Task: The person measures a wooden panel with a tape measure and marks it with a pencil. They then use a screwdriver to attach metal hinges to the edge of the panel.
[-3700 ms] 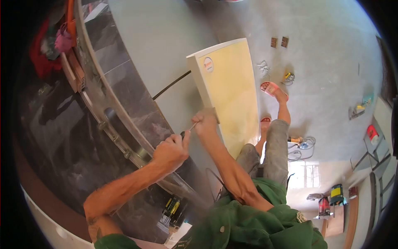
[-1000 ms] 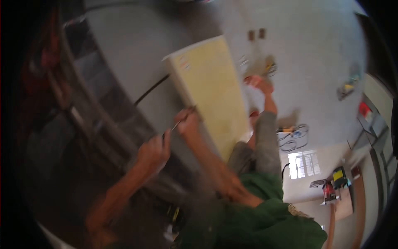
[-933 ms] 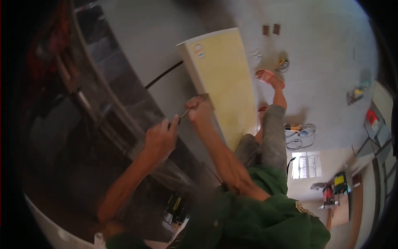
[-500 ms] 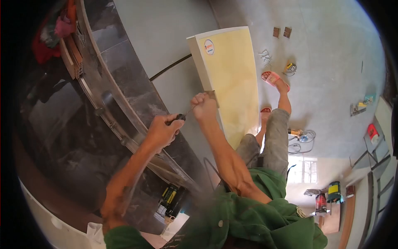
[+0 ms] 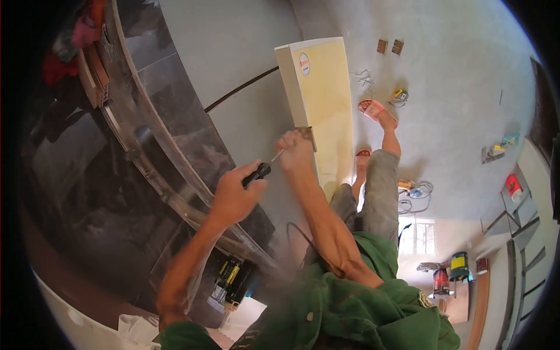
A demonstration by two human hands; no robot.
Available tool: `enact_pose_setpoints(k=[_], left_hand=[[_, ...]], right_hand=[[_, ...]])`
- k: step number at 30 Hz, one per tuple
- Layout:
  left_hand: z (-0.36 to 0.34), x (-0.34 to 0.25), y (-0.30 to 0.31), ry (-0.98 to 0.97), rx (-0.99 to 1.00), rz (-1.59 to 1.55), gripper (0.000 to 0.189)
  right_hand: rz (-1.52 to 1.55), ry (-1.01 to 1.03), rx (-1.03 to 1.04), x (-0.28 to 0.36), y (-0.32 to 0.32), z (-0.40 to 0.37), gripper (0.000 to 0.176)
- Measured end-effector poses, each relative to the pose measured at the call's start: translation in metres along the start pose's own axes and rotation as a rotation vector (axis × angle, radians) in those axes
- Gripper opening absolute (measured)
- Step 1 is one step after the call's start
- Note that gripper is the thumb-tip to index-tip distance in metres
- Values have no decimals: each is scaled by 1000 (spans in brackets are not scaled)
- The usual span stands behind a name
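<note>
My left hand (image 5: pixel 236 195) is closed around the black handle of a screwdriver (image 5: pixel 256 174). The thin metal shaft points up and right, its tip close to the fingers of my right hand (image 5: pixel 296 150). Those fingers are curled at the edge of a pale yellow door panel (image 5: pixel 326 99) with white edges and a round sticker. A brown metal hinge (image 5: pixel 309 135) sticks out from under my right hand against the panel's edge. My fingers hide most of the hinge and whatever the screwdriver tip touches.
Two more brown hinges (image 5: pixel 389 46), a tape measure (image 5: pixel 399 96) and a corded power tool (image 5: pixel 414 191) lie on the floor. My sandalled feet (image 5: pixel 379 111) are beside the panel. A dark tiled counter edge (image 5: pixel 181 105) runs along the left.
The left hand has turned and shifted slightly right, showing more of the screwdriver handle. My right hand stays at the hinge. The whole view has shifted a little.
</note>
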State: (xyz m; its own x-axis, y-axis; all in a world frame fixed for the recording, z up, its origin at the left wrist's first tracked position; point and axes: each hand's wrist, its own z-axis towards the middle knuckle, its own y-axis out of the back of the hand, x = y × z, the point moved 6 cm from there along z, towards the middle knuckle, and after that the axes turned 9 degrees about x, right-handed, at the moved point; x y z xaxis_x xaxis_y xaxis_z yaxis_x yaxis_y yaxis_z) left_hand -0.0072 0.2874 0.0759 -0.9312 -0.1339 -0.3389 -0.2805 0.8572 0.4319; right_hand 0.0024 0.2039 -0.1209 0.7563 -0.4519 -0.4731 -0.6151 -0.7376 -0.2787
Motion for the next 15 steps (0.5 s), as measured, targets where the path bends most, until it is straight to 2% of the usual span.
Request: enact_pose_setpoints(k=[1,2,3,7,9,10,11,13,15], left_hand=[[-4,9,-10,282,102,-511,43],[-15,10,-18,616,37,-990,42],[-20,7,-25,716,10,-1169,43],[-20,17,-42,747,109,-1149,47],[-16,15,-41,720,180,-900,48],[-12,14,-38,640,225,-630,49],[-7,11,-38,522,260,-329,50],[-7,-18,-44,113,211,476,49],[-13,-38,-57,-37,179,850,48]], right_hand=[[20,-1,-3,2,-5,-1,25],[12,-4,-3,4,-3,0,25],[7,-7,-3,5,-2,1,25],[-55,15,-44,7,-8,-4,25],[-84,9,-43,11,-7,-4,25],[-95,1,-44,10,-4,-4,25],[-75,-19,-61,8,-2,-6,24],[-39,-50,-87,11,-4,-7,23],[-27,-59,-66,12,-3,-3,22]])
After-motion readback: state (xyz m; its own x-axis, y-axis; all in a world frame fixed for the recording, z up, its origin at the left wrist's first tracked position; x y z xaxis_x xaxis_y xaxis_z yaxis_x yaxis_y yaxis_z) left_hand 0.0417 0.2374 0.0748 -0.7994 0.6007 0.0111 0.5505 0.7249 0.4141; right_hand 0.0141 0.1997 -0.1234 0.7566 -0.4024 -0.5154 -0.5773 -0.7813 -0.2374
